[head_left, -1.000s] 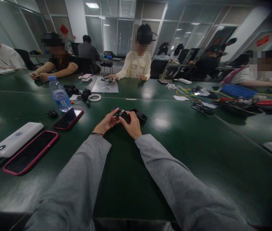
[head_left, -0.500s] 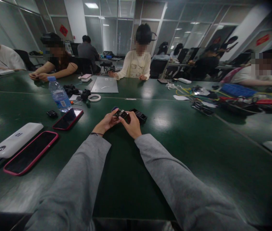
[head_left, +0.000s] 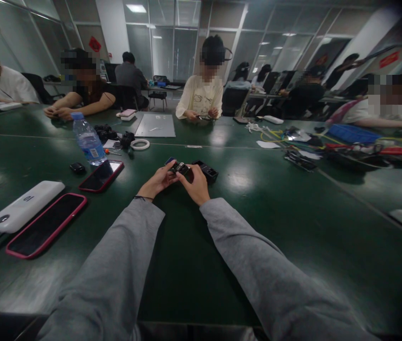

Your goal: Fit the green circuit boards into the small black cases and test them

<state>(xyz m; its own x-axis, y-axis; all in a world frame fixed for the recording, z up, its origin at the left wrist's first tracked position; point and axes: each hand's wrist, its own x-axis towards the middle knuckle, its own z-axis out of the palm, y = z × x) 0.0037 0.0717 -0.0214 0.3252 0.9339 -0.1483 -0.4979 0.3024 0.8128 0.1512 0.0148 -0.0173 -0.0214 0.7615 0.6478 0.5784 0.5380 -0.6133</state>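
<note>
My left hand [head_left: 158, 182] and my right hand [head_left: 196, 183] grip a small dark device [head_left: 180, 167] between them, just above the green table. It has light markings on its upper face; its exact kind is too small to tell. The left thumb lies on its near left side, and the right thumb presses its right edge. Behind my right hand, a black open box [head_left: 206, 171] with compartments rests on the table. Fingers partly hide the device and the box's left side.
Left of my hands are two red-cased phones [head_left: 101, 176], a white power bank [head_left: 23, 206], a water bottle [head_left: 87, 140] and a tape roll [head_left: 140, 144]. A grey laptop [head_left: 155, 125] lies farther back. Cables and a blue tray [head_left: 353, 134] sit at right. Several people sit around.
My hands and the small device stay nearly still. The person across the table has brought both hands together in front of the chest, away from the laptop side.
</note>
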